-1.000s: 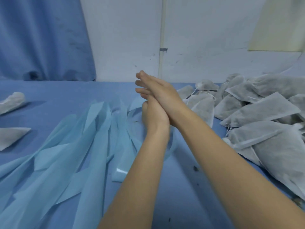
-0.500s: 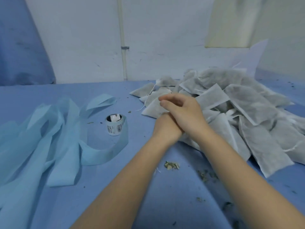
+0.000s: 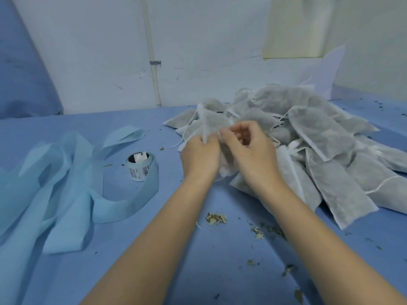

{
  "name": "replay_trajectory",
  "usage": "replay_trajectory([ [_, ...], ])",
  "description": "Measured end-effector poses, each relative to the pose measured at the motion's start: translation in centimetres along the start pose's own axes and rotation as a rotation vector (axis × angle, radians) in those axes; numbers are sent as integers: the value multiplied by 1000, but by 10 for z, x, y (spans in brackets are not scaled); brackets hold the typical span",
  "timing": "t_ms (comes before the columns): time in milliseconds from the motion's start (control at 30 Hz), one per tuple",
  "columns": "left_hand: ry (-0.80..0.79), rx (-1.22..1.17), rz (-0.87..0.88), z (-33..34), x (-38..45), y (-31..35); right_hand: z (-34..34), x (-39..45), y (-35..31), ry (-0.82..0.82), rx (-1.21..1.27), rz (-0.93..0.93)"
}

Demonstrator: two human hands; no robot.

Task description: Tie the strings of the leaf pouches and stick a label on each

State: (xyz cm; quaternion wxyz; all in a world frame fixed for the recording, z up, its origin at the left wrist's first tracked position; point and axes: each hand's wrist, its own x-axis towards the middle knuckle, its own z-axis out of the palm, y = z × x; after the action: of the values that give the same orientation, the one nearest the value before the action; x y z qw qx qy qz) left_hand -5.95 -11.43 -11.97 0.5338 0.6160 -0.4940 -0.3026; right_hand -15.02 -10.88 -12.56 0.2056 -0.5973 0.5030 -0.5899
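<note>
A heap of grey-white leaf pouches [image 3: 312, 137] with loose white strings lies on the blue table at the right. My left hand [image 3: 199, 157] grips one pouch [image 3: 210, 122] near its open top and holds it upright at the heap's near left edge. My right hand [image 3: 248, 153] is beside it with curled fingers pinching at the same pouch's top edge; the string there is too thin to make out. A small roll of printed labels [image 3: 141, 166] stands on the table left of my hands.
Long light-blue backing strips [image 3: 66, 183] curl across the table's left side and around the label roll. Dry leaf crumbs [image 3: 217, 217] are scattered on the blue table [image 3: 154, 249] in front of me. A white wall with a pipe [image 3: 152, 51] stands behind.
The view swung right from the strips to the pouch heap. My hands, stacked one over the other before, have parted and lifted one pouch upright from the heap's edge.
</note>
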Motion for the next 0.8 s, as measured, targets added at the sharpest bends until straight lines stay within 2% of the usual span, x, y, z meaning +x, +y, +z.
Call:
replay_trajectory([
  [167,-49,-405,-182,-17,3,-5,2,-4,11,-173,-97,95],
  [300,-147,-573,-234,-25,-1,-5,2,-3,12,-192,176,325],
  [367,-169,-467,-196,-26,-3,-8,5,-2,13,-219,267,422],
  [400,-145,-322,-144,-27,-4,-10,5,-2,14,-229,271,447],
  [500,67,193,75,-27,-5,-20,3,0,20,-207,259,459],
  [567,205,380,280,-28,-10,-23,0,2,22,-193,215,438],
  [600,224,444,416,-29,-12,-23,-1,2,23,-192,173,420],
  [667,120,557,682,-28,-14,-24,-3,1,22,-216,92,370],
  [700,16,575,750,-26,-14,-24,-3,0,21,-241,74,345],
  [733,-123,553,736,-25,-14,-23,-3,-1,21,-268,73,326],
  [800,-369,396,569,-22,-12,-22,-4,-3,18,-300,94,307],
])
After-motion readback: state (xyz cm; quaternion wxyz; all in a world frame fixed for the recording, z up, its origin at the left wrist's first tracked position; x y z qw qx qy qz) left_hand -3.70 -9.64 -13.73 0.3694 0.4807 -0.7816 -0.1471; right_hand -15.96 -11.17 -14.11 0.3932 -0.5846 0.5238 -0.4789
